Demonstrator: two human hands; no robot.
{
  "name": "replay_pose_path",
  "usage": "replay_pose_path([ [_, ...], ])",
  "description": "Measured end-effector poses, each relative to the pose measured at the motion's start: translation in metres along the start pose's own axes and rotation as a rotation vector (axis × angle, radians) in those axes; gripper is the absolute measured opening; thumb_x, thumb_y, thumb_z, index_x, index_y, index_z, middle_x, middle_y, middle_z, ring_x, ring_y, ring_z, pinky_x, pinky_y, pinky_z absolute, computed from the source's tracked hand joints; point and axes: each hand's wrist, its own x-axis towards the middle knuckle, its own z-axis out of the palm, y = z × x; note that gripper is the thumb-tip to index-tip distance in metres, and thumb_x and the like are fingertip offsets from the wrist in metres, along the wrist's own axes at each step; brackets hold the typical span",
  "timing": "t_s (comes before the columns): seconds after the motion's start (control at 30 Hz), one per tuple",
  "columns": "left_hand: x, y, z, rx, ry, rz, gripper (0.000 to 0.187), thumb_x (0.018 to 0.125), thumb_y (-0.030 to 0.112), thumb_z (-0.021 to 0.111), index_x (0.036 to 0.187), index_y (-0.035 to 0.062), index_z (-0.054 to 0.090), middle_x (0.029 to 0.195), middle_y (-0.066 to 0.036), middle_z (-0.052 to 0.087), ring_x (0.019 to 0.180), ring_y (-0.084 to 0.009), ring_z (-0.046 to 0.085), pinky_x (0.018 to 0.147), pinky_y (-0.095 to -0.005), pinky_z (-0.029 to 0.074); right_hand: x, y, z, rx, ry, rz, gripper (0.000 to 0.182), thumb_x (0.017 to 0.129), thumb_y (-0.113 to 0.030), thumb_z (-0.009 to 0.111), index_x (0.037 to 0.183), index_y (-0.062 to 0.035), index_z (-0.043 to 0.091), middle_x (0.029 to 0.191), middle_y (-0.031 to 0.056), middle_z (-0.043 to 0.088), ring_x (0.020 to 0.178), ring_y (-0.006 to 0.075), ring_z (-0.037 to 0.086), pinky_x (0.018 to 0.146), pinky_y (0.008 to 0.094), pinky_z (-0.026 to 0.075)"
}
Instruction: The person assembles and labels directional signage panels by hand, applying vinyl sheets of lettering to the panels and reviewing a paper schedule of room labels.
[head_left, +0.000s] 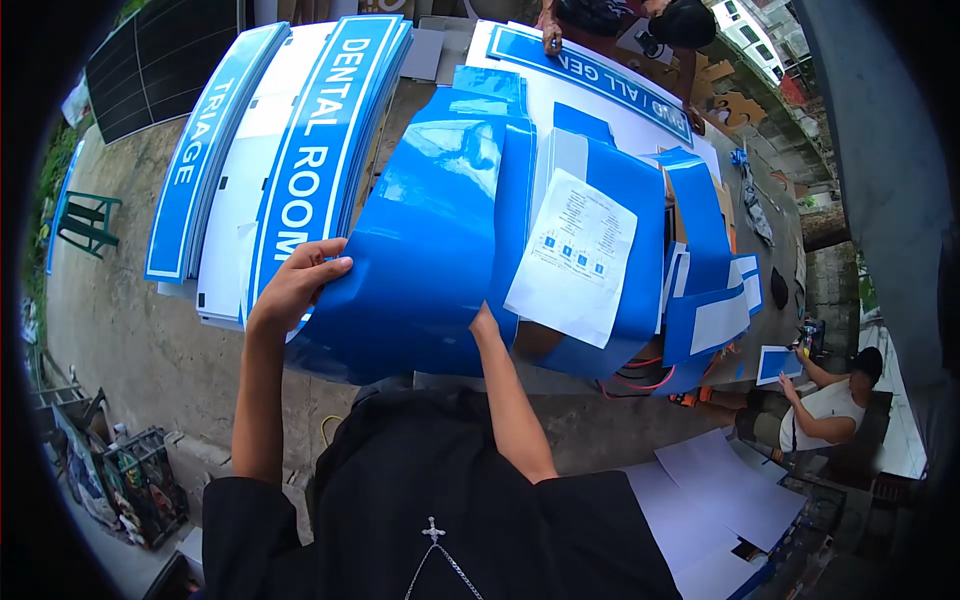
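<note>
A large glossy blue sheet (430, 230), apparently adhesive vinyl, bends down over the near side of the table. My left hand (305, 275) pinches its left edge, thumb on top, beside the "DENTAL ROOM" sign (320, 150). My right hand (485, 318) is at the sheet's near right edge, its fingers hidden behind the blue material. Just right of it, a printed white paper (575, 258) with small blue pictures lies on more blue sheeting (640, 210).
A "TRIAGE" sign (205, 150) lies at the left. Across the table, a person's hand (552, 38) touches another lettered sign (600, 82). On the right, a person (825, 415) holds a small blue panel (775, 365). Blue-and-white offcuts (715, 320) and red cables (640, 378) lie near the right end.
</note>
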Motion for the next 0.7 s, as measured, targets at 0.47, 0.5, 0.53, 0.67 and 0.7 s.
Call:
replay_pose_path([
  [0.47, 0.019, -0.035, 0.0, 0.074, 0.06, -0.018, 0.039, 0.091, 0.023, 0.06, 0.117, -0.005, 0.06, 0.097, -0.013, 0.068, 0.084, -0.017, 0.065, 0.083, -0.0263, 0.05, -0.001, -0.009, -0.139, -1.106, 0.879, -0.076, 0.099, 0.072, -0.074, 0.06, 0.15, -0.0211, 0.027, 0.149, 0.039, 0.007, 0.138, 0.0573, -0.001, 0.107, 0.07, 0.004],
  [0.5, 0.015, -0.029, 0.0, 0.035, 0.089, 0.015, 0.039, 0.091, 0.022, 0.06, 0.118, -0.0053, 0.059, 0.097, -0.013, 0.068, 0.085, -0.0165, 0.065, 0.083, -0.0264, 0.05, 0.0, 0.003, -0.13, -1.168, 0.857, -0.148, 0.1, 0.072, -0.075, 0.06, 0.15, -0.0228, 0.027, 0.149, 0.0386, 0.006, 0.138, 0.0569, -0.003, 0.106, 0.0707, 0.003],
  [0.53, 0.01, -0.021, -0.001, -0.005, 0.117, 0.046, 0.039, 0.09, 0.021, 0.06, 0.119, -0.0055, 0.059, 0.098, -0.013, 0.068, 0.085, -0.016, 0.065, 0.083, -0.0265, 0.05, -0.006, 0.001, -0.108, -1.197, 0.81, -0.184, 0.099, 0.074, -0.071, 0.062, 0.15, -0.0178, 0.028, 0.15, 0.0384, 0.004, 0.14, 0.0544, -0.005, 0.109, 0.067, 0.001],
  [0.67, 0.002, 0.004, -0.015, -0.165, 0.171, 0.149, 0.039, 0.09, 0.017, 0.058, 0.121, -0.0063, 0.057, 0.097, -0.013, 0.068, 0.079, -0.0149, 0.067, 0.076, -0.0243, 0.054, 0.009, 0.021, -0.044, -1.507, 0.588, -0.341, 0.089, 0.087, -0.058, 0.054, 0.148, 0.0003, 0.025, 0.155, 0.0296, 0.005, 0.145, 0.0397, -0.002, 0.116, 0.0525, 0.003],
  [0.7, 0.002, 0.008, -0.016, -0.193, 0.191, 0.178, 0.039, 0.09, 0.017, 0.057, 0.121, -0.0066, 0.056, 0.096, -0.014, 0.068, 0.076, -0.0145, 0.068, 0.072, -0.0237, 0.056, 0.02, 0.037, -0.033, -1.57, 0.521, -0.317, 0.089, 0.088, -0.057, 0.052, 0.149, 0.0007, 0.022, 0.155, 0.0289, 0.006, 0.145, 0.0398, 0.0, 0.116, 0.0525, 0.005],
])
